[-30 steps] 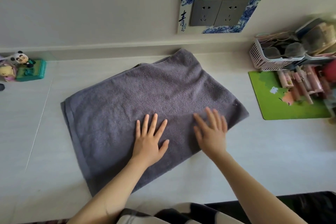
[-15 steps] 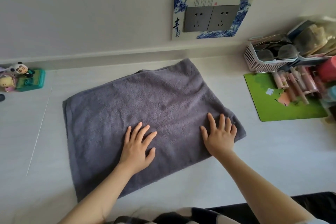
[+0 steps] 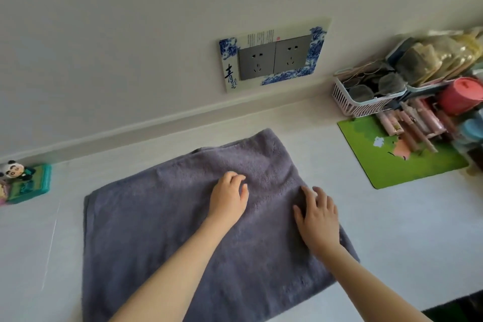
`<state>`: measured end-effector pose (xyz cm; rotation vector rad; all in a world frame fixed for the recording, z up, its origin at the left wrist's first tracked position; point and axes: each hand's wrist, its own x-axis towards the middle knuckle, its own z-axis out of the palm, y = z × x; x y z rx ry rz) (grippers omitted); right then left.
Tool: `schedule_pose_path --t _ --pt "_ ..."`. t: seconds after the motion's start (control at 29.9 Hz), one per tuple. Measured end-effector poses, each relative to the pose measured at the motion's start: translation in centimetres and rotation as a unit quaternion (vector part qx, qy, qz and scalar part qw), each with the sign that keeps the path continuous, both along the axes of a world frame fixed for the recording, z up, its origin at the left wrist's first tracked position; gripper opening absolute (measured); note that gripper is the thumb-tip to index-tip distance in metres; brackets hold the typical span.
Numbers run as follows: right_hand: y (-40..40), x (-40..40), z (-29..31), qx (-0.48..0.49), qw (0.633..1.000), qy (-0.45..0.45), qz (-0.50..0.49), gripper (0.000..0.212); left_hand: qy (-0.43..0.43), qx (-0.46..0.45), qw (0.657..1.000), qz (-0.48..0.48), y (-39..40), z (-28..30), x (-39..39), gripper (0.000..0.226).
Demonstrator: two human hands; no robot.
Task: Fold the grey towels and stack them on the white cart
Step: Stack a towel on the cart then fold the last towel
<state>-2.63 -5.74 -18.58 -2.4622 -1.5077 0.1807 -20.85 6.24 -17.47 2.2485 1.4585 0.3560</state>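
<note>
Towel [image 3: 162, 238] first: we see one grey towel lying flat on the pale desk [image 3: 407, 230], folded into a broad rectangle set at a slant, its far corner reaching toward the back edge of the desk below the wall sockets [image 3: 274, 59] and its near end running out of view at the bottom. A second layer shows along its far edge and left side.

We see both hands on top of it. Our left hand [image 3: 228, 197] rests on the towel's far middle with the fingers curled down at the knuckles, fingertips [image 3: 239, 178] pressing into the cloth where a small ridge rises; we cannot tell whether any fabric is pinched between them. Our right hand [image 3: 320, 217] lies just beside it, toward the towel's right edge, palm down with fingers fairly straight and slightly spread, pressing flat and gripping nothing. The two hands are near each other but apart.

At the back left corner of the desk we see a panda figure [image 3: 13, 168] on a green box [image 3: 31, 183]. Toward the right edge lies a green mat [image 3: 386, 165], well apart from the towel, with a pink basket [image 3: 363, 104] behind it.
</note>
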Motion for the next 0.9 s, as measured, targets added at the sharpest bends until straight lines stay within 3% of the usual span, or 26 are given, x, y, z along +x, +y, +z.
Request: schedule_pose_path --t 0.13,0.23,0.33,0.37,0.47,0.53,0.7,0.8,0.9 --pt "0.0 0.4 -0.3 -0.011 1.0 0.02 -0.012 0.051 -0.022 -0.026 0.999 -0.006 5.7 1.5 5.8 0.042" --pt "0.3 0.6 -0.3 -0.012 0.998 0.041 -0.04 0.055 0.03 -0.087 0.995 0.03 9.8 2.1 9.4 0.05" --pt "0.5 1.5 -0.4 -0.034 0.996 0.056 -0.065 0.052 0.122 -0.142 0.982 0.006 12.8 2.2 12.6 0.04" --pt "0.7 1.4 0.4 -0.054 0.994 0.067 -0.063 0.049 0.114 -0.141 0.983 0.004 13.3 2.5 12.4 0.033" --pt "0.7 2.8 0.7 -0.104 0.987 0.072 -0.099 0.048 -0.066 -0.107 0.991 0.053 15.1 3.0 13.5 0.025" --pt "0.5 3.4 0.8 -0.096 0.987 0.057 -0.117 0.047 -0.12 -0.059 0.988 0.081 15.8 2.5 14.0 0.027" --pt "0.2 4.1 1.0 -0.095 0.975 0.101 -0.173 0.042 0.007 -0.017 1.0 0.003 15.4 -1.8 14.1 0.033" --pt "0.2 5.1 1.4 -0.089 0.962 0.148 -0.213 0.042 -0.015 0.023 0.999 -0.016 15.5 -2.4 13.9 0.038" --pt "-0.1 6.1 1.8 -0.125 0.964 0.092 -0.218 0.043 -0.018 0.082 0.995 -0.056 16.1 -2.1 13.9 0.043"
